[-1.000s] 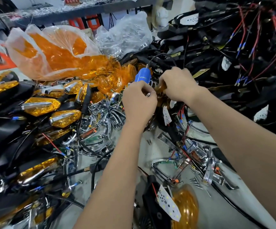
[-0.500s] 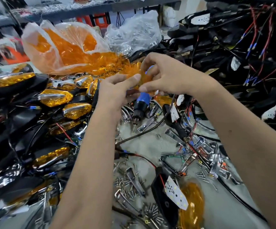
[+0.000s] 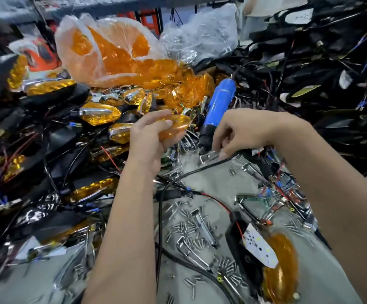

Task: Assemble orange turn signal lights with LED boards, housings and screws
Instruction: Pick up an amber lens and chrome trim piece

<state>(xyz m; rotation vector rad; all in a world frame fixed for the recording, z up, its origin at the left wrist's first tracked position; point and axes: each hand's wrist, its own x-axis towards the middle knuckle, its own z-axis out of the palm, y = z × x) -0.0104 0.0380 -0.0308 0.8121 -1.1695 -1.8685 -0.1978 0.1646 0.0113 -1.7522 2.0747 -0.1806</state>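
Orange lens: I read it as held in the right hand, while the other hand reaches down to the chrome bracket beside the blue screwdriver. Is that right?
Not quite. The head view shows the orange lens held in the left hand, not the right. The right hand is the one that reaches down to the chrome bracket beside the blue screwdriver.

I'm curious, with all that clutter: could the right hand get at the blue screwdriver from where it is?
Probably yes. The right hand hovers just beside the blue screwdriver, whose body stands clear above the pile, nothing between them.
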